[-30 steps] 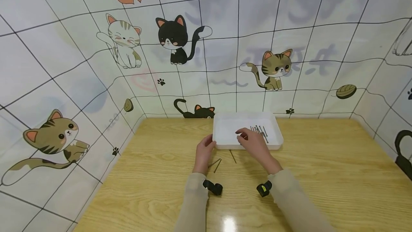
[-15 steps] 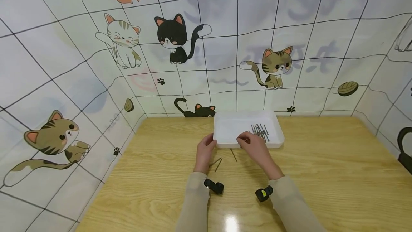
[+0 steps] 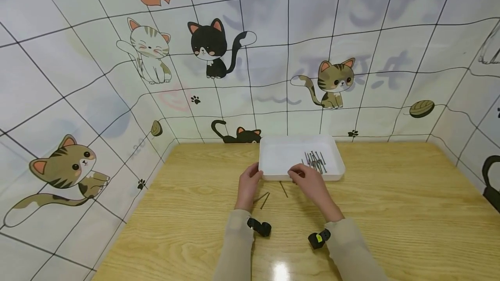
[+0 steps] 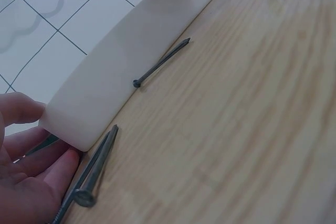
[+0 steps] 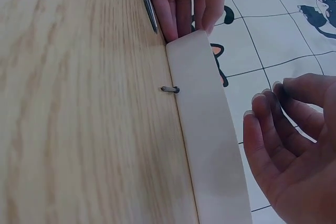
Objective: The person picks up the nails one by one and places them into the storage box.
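Note:
A shallow white tray (image 3: 273, 176) stands at the back of the table against the wall. My left hand (image 3: 247, 187) grips its front left corner, thumb at the rim and fingers against the side. Several dark nails (image 3: 315, 162) lie in a bunch in the tray's right half. My right hand (image 3: 310, 182) hovers at the front rim with loosely bent fingers; in the right wrist view nothing shows between the fingers (image 5: 261, 103). One nail (image 4: 163, 62) lies on the table at the tray's front wall. Two more nails (image 4: 98, 169) lie crossed beside my left hand.
The wooden table (image 3: 187, 220) extends to both sides of the tray. Behind it rises a wall covering (image 3: 273, 64) with black grid lines and printed cats. A black wrist camera (image 3: 261, 227) sits on the left sleeve, another wrist camera (image 3: 318, 239) on the right.
My right hand has drawn back from over the tray to its front rim, uncovering more of the nails inside. My left hand has stayed at the corner.

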A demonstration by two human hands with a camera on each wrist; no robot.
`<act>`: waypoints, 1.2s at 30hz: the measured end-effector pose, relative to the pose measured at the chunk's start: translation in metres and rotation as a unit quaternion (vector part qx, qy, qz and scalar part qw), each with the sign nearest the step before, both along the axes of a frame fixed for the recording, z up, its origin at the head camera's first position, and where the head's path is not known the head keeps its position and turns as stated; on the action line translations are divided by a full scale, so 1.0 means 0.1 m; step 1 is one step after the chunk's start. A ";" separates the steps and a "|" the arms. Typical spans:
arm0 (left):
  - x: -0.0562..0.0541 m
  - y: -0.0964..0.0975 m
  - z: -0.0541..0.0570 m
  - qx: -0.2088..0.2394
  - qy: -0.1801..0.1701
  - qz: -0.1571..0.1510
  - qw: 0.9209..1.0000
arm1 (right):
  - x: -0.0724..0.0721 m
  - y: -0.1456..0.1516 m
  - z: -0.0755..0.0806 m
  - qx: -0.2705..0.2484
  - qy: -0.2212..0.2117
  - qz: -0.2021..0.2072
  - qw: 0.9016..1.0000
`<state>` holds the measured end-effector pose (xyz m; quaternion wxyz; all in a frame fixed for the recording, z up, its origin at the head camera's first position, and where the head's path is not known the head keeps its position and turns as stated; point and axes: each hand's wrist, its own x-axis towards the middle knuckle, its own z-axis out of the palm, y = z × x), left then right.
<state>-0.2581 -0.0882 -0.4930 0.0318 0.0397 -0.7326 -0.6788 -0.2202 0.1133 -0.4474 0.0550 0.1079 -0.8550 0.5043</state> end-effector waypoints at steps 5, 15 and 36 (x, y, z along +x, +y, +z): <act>0.00 0.00 -0.01 0.008 0.005 -0.004 1.000 | 0.02 -0.02 -0.02 0.000 -0.008 0.013 1.000; 0.00 -0.01 -0.02 0.006 0.003 -0.006 1.000 | 0.00 -0.06 -0.11 0.052 -0.040 0.045 0.997; -0.03 -0.02 -0.03 0.007 0.013 -0.009 1.000 | 0.02 -0.13 -0.20 0.102 -0.064 0.113 0.986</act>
